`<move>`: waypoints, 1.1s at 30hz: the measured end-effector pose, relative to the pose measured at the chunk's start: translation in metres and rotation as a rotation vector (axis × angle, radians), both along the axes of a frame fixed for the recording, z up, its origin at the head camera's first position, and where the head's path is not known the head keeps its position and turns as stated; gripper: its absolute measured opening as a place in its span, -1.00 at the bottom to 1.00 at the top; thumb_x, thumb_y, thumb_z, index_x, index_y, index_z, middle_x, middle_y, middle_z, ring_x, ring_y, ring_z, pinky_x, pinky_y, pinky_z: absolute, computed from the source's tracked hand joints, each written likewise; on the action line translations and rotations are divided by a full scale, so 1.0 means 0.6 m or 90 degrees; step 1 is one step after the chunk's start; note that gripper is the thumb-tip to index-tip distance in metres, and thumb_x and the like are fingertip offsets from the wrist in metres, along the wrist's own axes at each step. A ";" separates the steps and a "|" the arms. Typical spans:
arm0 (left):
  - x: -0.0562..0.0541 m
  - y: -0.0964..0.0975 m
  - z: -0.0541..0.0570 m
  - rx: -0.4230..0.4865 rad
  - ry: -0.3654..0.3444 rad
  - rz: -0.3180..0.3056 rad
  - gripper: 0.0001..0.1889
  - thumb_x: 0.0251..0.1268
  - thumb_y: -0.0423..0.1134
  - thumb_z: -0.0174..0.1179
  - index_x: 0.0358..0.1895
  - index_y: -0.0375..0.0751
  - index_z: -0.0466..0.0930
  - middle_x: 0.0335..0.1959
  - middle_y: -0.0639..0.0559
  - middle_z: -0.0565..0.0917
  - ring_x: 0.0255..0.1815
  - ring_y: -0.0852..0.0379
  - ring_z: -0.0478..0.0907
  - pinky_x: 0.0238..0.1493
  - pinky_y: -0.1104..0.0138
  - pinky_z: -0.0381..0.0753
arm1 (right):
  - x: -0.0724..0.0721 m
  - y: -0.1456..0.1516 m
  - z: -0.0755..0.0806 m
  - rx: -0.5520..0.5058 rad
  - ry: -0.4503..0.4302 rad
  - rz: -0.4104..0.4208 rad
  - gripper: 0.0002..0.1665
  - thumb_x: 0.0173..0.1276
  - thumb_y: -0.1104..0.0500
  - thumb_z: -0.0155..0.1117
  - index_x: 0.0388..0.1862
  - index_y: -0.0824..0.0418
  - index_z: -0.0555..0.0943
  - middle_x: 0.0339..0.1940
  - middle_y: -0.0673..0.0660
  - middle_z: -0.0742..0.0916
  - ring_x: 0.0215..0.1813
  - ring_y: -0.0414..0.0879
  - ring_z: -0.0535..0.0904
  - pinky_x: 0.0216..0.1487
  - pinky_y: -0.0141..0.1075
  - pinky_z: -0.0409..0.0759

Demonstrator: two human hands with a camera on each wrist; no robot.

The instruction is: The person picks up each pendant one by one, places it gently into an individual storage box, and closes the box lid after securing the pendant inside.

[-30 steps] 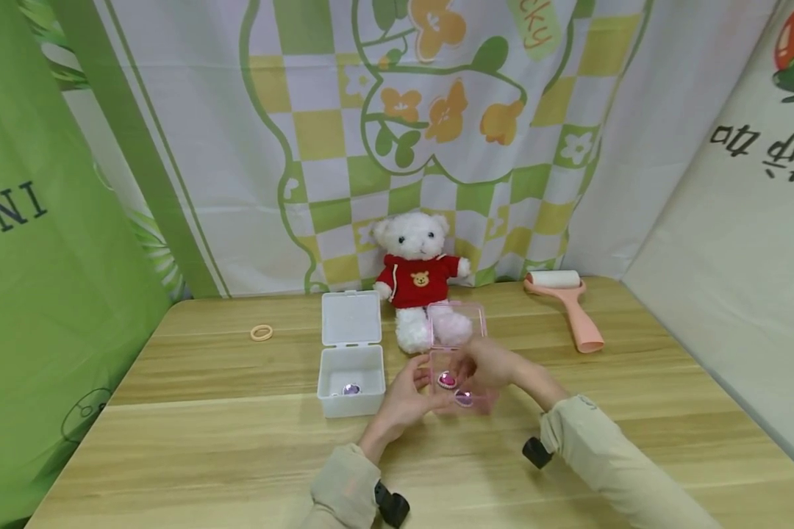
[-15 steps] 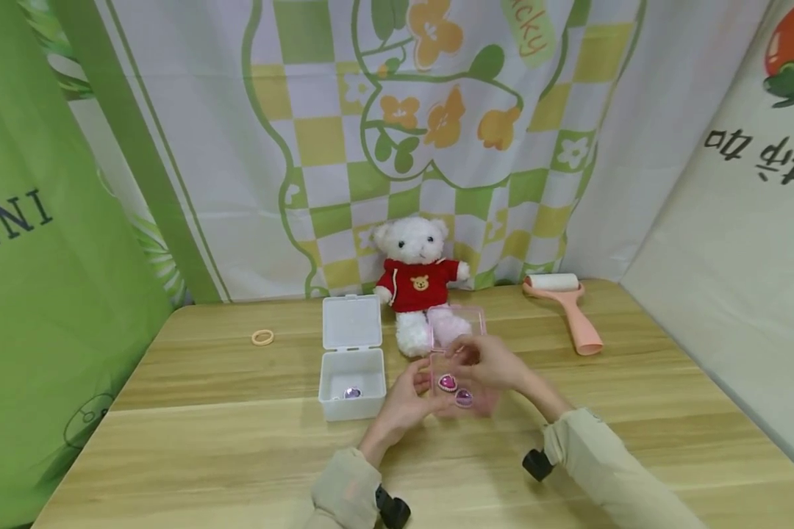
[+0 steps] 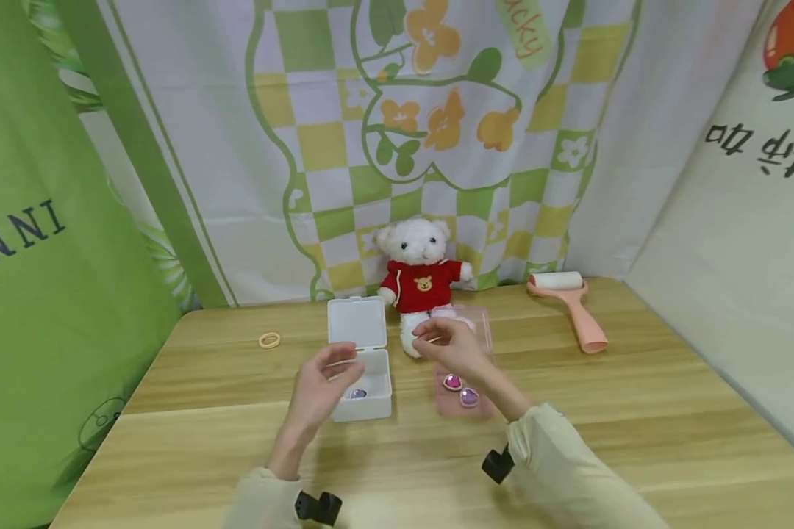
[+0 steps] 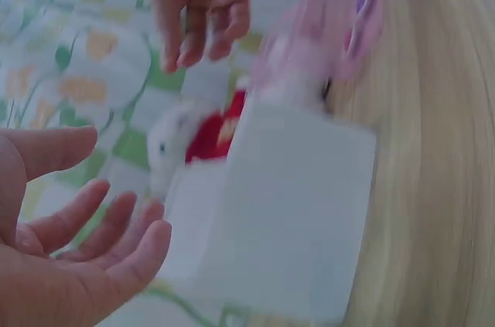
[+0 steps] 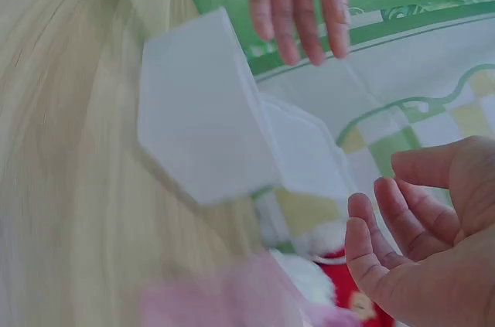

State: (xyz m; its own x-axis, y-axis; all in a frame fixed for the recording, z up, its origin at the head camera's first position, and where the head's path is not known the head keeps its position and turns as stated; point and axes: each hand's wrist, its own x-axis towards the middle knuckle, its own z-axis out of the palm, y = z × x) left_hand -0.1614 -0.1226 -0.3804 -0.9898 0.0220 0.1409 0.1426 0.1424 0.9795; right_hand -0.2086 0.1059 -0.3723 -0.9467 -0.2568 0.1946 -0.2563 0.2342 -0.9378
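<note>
My left hand is raised at the left side of the white lidded box, its fingers loosely spread with nothing in them. A purple gem lies in this box, whose lid stands up behind it. Over the pink see-through box hovers my right hand, fingers relaxed and holding nothing, partly covering the box and its raised lid. Inside the pink box sit a pink gem and another purple gem, both with pale rims. The left wrist view shows both hands apart from the white box.
A white teddy bear in a red hoodie sits behind the boxes against the patterned curtain. On the left lies a pale orange ring. A lint roller with a peach handle lies at the back right of the wooden table.
My left hand has left the pink box and moved left to the white box. The right hand has lifted out of the pink box and shifted slightly left.
</note>
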 end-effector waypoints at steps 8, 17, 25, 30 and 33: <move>-0.013 -0.077 -0.046 -0.031 -0.124 -0.023 -0.29 0.18 -0.29 0.33 0.36 -0.43 0.22 0.29 -0.42 0.32 0.25 -0.34 0.34 0.18 0.02 0.46 | -0.036 -0.059 -0.025 -0.030 -0.120 -0.100 -0.76 0.23 0.28 0.31 -0.14 0.36 0.61 -0.33 0.15 0.70 -0.34 -0.08 0.61 -0.19 -0.15 0.64; -0.030 -0.086 -0.077 0.009 -0.124 -0.134 -0.17 0.05 -0.43 0.37 0.39 -0.50 0.11 0.28 -0.52 0.30 0.26 -0.44 0.31 0.18 -0.01 0.45 | -0.066 -0.088 -0.026 0.031 -0.131 -0.147 -0.77 0.25 0.26 0.30 -0.15 0.36 0.65 -0.30 0.19 0.72 -0.33 -0.04 0.64 -0.40 -0.42 0.53; -0.031 -0.089 -0.079 0.045 -0.132 -0.182 -0.14 0.06 -0.47 0.34 0.42 -0.46 0.04 0.25 -0.54 0.32 0.25 -0.42 0.33 0.12 0.08 0.52 | -0.081 -0.106 -0.028 0.038 -0.126 -0.156 -0.74 0.30 0.31 0.24 -0.08 0.43 0.65 -0.38 0.21 0.73 -0.22 0.18 0.65 -0.42 -0.46 0.50; -0.031 -0.091 -0.078 0.044 -0.135 -0.176 -0.15 0.06 -0.48 0.33 0.42 -0.44 0.05 0.24 -0.54 0.33 0.23 -0.41 0.35 0.10 0.10 0.53 | -0.084 -0.113 -0.028 0.029 -0.129 -0.160 -0.76 0.29 0.33 0.25 -0.10 0.43 0.65 -0.36 0.22 0.72 -0.28 0.12 0.65 -0.43 -0.46 0.50; -0.031 -0.094 -0.079 0.045 -0.136 -0.168 -0.15 0.06 -0.48 0.32 0.42 -0.43 0.05 0.24 -0.54 0.32 0.23 -0.42 0.35 0.11 0.10 0.53 | -0.085 -0.116 -0.028 0.024 -0.127 -0.154 -0.78 0.28 0.33 0.26 -0.12 0.42 0.65 -0.35 0.22 0.71 -0.35 -0.02 0.62 -0.42 -0.47 0.51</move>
State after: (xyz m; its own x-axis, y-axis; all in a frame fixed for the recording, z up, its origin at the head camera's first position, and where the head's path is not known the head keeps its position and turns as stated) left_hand -0.1803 -0.1789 -0.4280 -0.9583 0.2795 -0.0593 -0.0444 0.0593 0.9973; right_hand -0.2595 0.0362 -0.3890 -0.9997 -0.0235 -0.0069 -0.0005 0.3007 -0.9537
